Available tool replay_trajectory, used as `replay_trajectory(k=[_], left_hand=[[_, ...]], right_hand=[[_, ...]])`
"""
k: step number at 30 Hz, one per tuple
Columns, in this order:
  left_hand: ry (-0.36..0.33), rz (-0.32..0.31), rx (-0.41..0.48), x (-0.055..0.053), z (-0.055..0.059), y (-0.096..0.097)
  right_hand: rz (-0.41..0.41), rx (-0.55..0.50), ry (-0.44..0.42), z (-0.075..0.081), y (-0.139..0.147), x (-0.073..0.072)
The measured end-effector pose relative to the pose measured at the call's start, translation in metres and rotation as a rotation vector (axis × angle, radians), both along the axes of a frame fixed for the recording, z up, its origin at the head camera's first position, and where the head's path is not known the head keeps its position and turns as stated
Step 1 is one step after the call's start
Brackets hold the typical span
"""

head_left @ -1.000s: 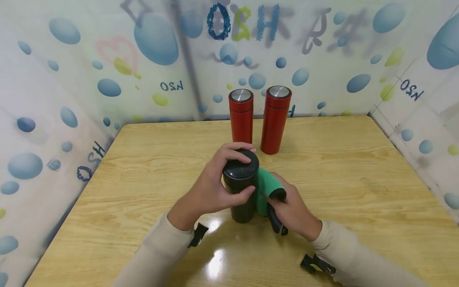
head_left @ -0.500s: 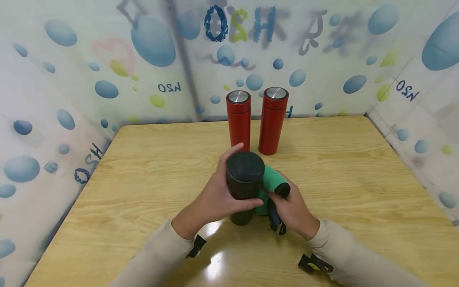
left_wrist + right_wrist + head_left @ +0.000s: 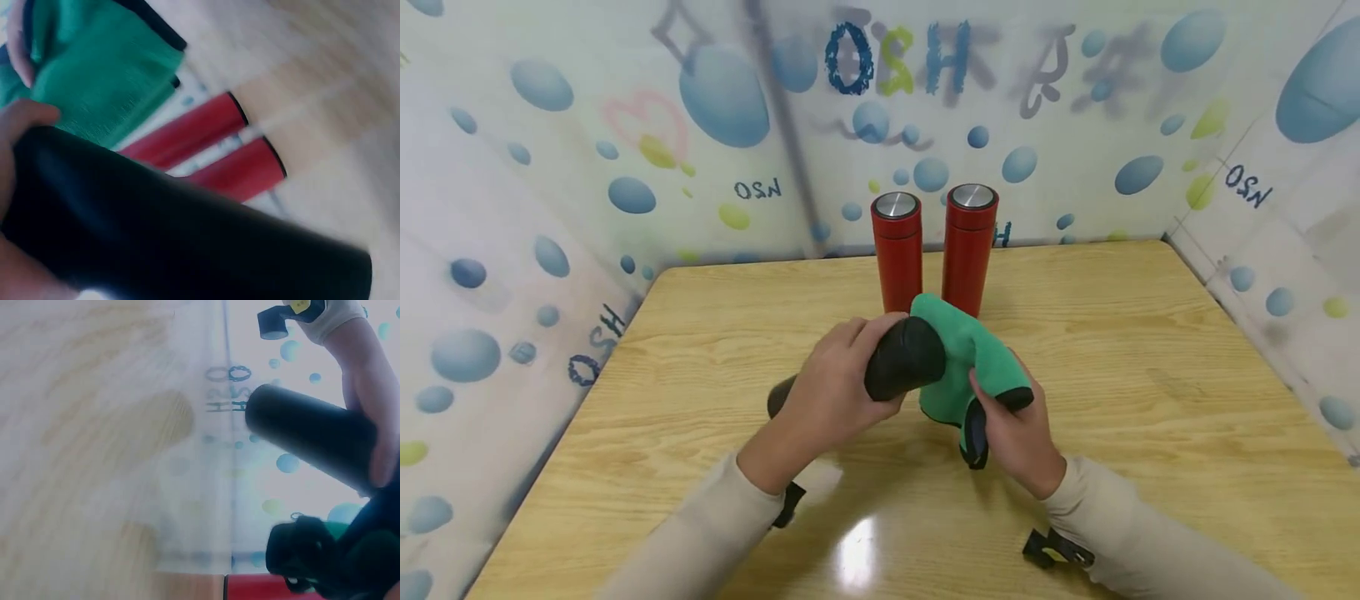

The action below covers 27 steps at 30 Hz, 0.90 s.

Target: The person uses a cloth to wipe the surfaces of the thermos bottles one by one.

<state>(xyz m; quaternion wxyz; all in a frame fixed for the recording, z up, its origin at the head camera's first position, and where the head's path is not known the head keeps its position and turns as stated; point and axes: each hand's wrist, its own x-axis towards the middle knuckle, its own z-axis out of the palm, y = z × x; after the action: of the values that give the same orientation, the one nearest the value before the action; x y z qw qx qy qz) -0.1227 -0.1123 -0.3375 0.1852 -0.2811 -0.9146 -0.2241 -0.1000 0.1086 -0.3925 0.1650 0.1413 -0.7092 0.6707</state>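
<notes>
Left hand (image 3: 831,383): fingers curled round a dark bottle (image 3: 910,362), closer to its right end; gap between fingers and thumb filled by the bottle. Bottle was held above the middle of the tabletop (image 3: 1112,358), tipped well over, one end aimed toward the right edge and the other toward the left edge. Right hand (image 3: 1018,433): thumb and fingers pinched a green cloth (image 3: 951,392) with black trim. Cloth hung folded just beside the bottle's right end; contact between the two could not be told.

Left red bottle (image 3: 897,258) and right red bottle (image 3: 970,250) stood upright side by side near the far edge, slightly right of its midpoint, a narrow gap between them. Their lower parts were partly covered by the cloth and left hand in the head view.

Room: a wide stretch of wood ran from the dark bottle to the left edge, another from the right hand to the right edge. Behind the right red bottle, only a short strip separated it from the far edge, where a patterned wall (image 3: 1052,200) rose. Both far corners were well apart from the hands. Sleeved forearms crossed the near part of the tabletop.
</notes>
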Motion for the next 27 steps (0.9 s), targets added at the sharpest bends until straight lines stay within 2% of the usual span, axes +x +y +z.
replay_trajectory(k=[3,5,7,11,15,18,22,27], left_hand=[[0.062,0.09,-0.158,-0.004,-0.001,-0.005],[0.078,0.131,-0.226,-0.005,-0.003,-0.007],[0.086,0.163,-0.279,-0.006,-0.005,-0.007],[0.084,0.189,-0.337,-0.006,-0.007,-0.006],[0.088,0.183,-0.367,-0.004,-0.008,-0.002],[0.081,0.162,-0.382,0.0,-0.007,0.0],[0.039,0.138,-0.368,0.004,-0.005,0.001],[-0.023,0.158,-0.334,0.004,-0.004,0.0]], right_hand=[[-0.03,0.023,0.048,-0.001,-0.001,0.001],[-0.012,0.04,0.097,-0.002,-0.001,0.002],[0.039,0.059,0.167,-0.004,-0.001,0.002],[0.193,0.077,0.307,-0.006,-0.001,0.001],[0.32,0.075,0.378,-0.008,-0.001,-0.002],[0.348,0.082,0.348,-0.006,0.0,-0.002],[0.288,0.129,0.269,-0.004,0.0,-0.002],[0.278,0.16,0.231,-0.003,0.001,0.0]])
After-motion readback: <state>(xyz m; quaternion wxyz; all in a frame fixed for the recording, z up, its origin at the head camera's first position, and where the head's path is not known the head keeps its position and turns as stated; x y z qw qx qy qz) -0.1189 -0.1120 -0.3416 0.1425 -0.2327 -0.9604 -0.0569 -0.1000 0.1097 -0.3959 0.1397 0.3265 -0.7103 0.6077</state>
